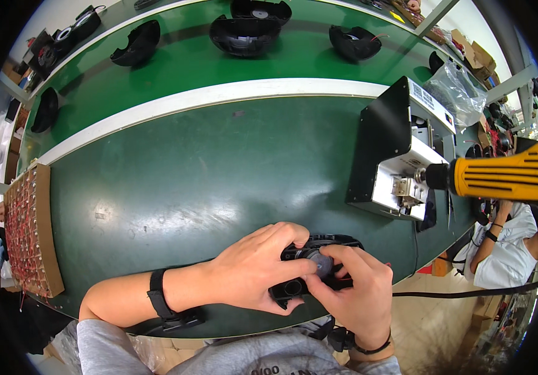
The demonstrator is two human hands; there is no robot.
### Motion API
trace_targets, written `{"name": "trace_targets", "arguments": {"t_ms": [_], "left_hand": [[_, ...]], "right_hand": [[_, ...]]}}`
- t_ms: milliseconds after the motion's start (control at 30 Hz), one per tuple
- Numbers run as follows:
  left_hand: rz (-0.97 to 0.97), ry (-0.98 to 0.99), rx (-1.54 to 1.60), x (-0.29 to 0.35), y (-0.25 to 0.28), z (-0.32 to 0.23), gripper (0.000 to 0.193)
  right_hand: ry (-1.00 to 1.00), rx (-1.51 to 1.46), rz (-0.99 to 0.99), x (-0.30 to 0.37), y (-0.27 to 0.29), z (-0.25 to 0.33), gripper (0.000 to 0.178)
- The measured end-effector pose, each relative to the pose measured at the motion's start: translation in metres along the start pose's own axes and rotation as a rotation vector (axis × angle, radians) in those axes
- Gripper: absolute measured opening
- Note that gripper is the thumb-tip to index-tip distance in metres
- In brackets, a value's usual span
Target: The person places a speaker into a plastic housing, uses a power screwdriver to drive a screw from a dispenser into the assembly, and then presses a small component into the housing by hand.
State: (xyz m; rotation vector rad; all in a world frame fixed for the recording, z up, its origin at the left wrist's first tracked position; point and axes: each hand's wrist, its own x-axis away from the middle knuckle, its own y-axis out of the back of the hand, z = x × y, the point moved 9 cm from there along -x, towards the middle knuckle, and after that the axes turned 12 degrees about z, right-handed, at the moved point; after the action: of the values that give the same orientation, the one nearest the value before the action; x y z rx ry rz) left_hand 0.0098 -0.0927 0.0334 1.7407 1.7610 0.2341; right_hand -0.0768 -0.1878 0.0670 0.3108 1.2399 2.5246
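At the near edge of the bench, my left hand [259,269] grips a black plastic housing [292,288] from its left side, with the thumb reaching in over it. A round grey disc-shaped part, like a small speaker [320,263], sits at the housing's middle. My right hand [359,289] closes on this round part from the right, thumb and forefinger at its rim. Behind my fingers, another curved black shell [337,240] shows in part on the bench; whether it joins the housing I cannot tell. Fingers hide much of the housing.
A black-and-silver screw feeder [384,150] stands right of the green bench [206,169], beside a yellow power screwdriver [503,176]. At left is a cardboard tray [34,231] of red-wired parts. Black shells [244,36] lie on the green belt [181,56] beyond. A co-worker [509,250] is at right.
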Motion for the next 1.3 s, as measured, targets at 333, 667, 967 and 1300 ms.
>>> {"name": "trace_targets", "arguments": {"t_ms": [333, 667, 967, 1300], "left_hand": [[0.047, -0.084, -0.411, -0.003, -0.006, -0.018, 0.039], [0.064, -0.102, -0.588, 0.001, -0.009, -0.025, 0.032], [0.053, -0.094, -0.518, 0.002, -0.008, -0.019, 0.035], [0.05, -0.092, -0.428, -0.004, -0.006, -0.018, 0.04]], "right_hand": [[0.206, -0.411, -0.78, 0.042, 0.133, -0.036, 0.047], [0.271, -0.487, -0.689, -0.005, 0.134, 0.014, 0.071], [0.072, 0.154, 0.016, 0.005, 0.012, 0.007, 0.023], [0.018, 0.175, 0.025, -0.001, 0.014, -0.002, 0.025]]}}
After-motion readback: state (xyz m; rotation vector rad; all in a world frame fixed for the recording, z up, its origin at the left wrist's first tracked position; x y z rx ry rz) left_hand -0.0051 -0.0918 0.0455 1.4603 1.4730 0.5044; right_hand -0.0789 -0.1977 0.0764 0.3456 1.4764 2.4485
